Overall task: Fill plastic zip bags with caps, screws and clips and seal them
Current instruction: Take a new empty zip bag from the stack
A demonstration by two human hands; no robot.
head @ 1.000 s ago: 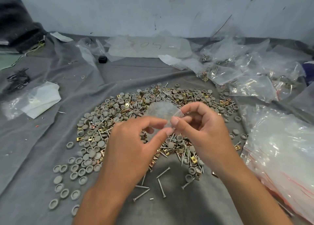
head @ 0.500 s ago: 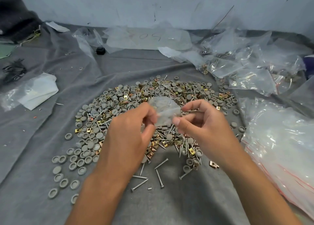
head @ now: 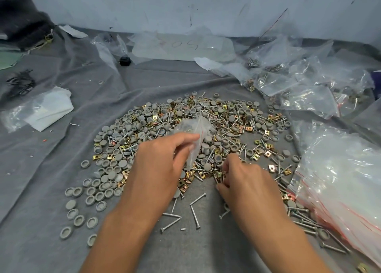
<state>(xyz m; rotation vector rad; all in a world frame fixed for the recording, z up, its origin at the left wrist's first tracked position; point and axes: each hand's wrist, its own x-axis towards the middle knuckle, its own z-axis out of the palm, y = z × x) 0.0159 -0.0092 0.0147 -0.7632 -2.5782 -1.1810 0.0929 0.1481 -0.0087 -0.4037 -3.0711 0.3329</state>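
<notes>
A wide heap of grey round caps [head: 115, 165], silver screws [head: 194, 213] and gold clips [head: 184, 187] lies on the grey cloth [head: 51, 190]. My left hand [head: 160, 167] pinches a small clear zip bag [head: 194, 132] with a red strip and holds it above the heap. My right hand [head: 245, 182] is down in the near side of the heap, its fingertips curled around a few screws and clips.
A stack of empty zip bags [head: 340, 180] lies at the right. Filled bags [head: 299, 87] are piled at the back right. More plastic sheets [head: 181, 46] and a small black part [head: 124, 60] lie at the back, with a folded white bag [head: 45, 110] at the left.
My right hand has let go of the small bag and dropped into the heap. My left hand now holds the bag alone.
</notes>
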